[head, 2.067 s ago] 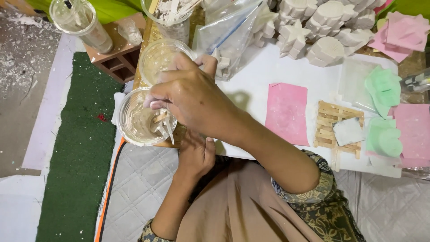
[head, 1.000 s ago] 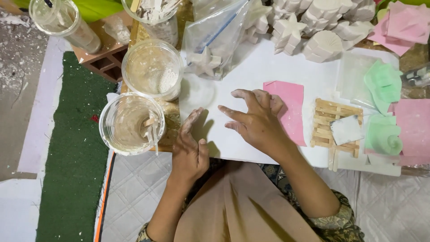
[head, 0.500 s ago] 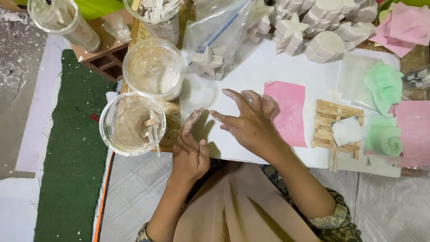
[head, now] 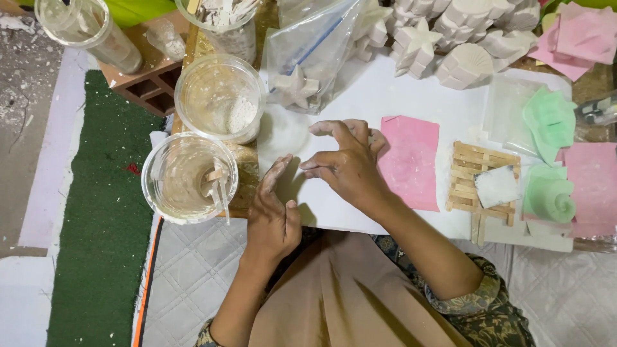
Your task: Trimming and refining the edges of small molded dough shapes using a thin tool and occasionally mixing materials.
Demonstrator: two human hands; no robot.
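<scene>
Left hand point(head: 273, 215) rests on the white sheet point(head: 360, 109), fingers straight and together, holding nothing. Right hand point(head: 347, 164) hovers just beyond, fingers spread and curled, empty; what lies under its palm is hidden. Pink mould point(head: 411, 160) touches the right hand's far side. Two clear cups point(head: 189, 177) with pale residue left of the hands. White cast shapes point(head: 450, 38) at the far edge, partly cut off.

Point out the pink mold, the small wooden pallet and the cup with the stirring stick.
pink mold point(head: 411, 160), head view, on its flat middle.
small wooden pallet point(head: 469, 173), head view, on the left slats.
cup with the stirring stick point(head: 183, 180), head view, on the wet inside wall.
</scene>
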